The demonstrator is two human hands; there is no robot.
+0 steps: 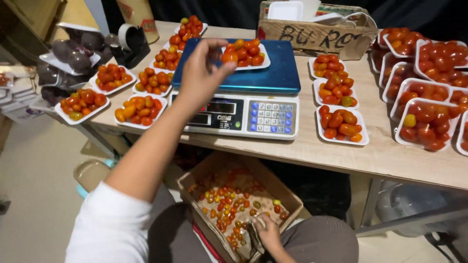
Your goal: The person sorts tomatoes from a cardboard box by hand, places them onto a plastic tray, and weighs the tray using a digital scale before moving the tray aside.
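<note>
— Wooden tabletop (341, 151): what's your left hand (202, 73) doing?
— Your fingertips pinch a glossy tomato (229, 57) over the white tray (261, 62) on the blue scale (273, 78).
— Right hand (267, 233)?
— Your fingers curl loosely, resting inside the cardboard box (287, 192).

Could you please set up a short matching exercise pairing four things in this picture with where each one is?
Things:
1. left hand
2. right hand
3. cardboard box of loose tomatoes
4. tray of dark purple fruit

Places:
A. on the floor under the table edge
B. at the far left end of the table
C. holding a tomato over the tray on the blue scale
D. down inside the box, among the small tomatoes

Pairs: 1-C, 2-D, 3-A, 4-B
</note>
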